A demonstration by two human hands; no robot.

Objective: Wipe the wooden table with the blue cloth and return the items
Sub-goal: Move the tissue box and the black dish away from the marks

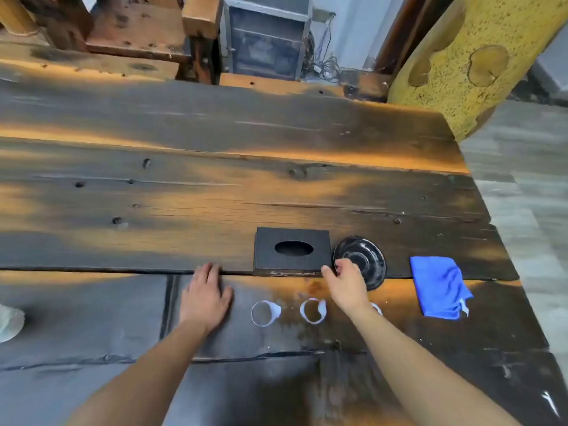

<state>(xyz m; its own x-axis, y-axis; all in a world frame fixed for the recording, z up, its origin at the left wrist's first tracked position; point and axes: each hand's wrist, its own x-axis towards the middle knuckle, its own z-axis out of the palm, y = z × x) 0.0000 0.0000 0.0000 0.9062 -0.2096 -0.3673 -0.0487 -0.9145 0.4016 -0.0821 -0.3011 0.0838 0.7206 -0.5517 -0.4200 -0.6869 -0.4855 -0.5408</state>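
A dark, scorched wooden table [215,192] fills the view. The blue cloth [438,285] lies crumpled near its right edge, untouched. A black tissue box [292,250] with an oval opening sits near the front middle, and a black glossy dish [364,258] stands right beside it. My right hand [345,282] rests on the dish's near left rim, fingers curled over it, thumb by the box's corner. My left hand [206,292] lies flat on the table, fingers apart, left of the box. Two small clear cups [266,313] [313,310] stand between my arms; a third is mostly hidden by my right forearm.
A pale crumpled object [10,322] lies at the left edge. A large yellow textured pillar [470,56] rises at the table's far right corner. Wooden benches [135,32] and a metal cabinet [266,35] stand beyond the far edge. Grey floor [528,195] runs along the right.
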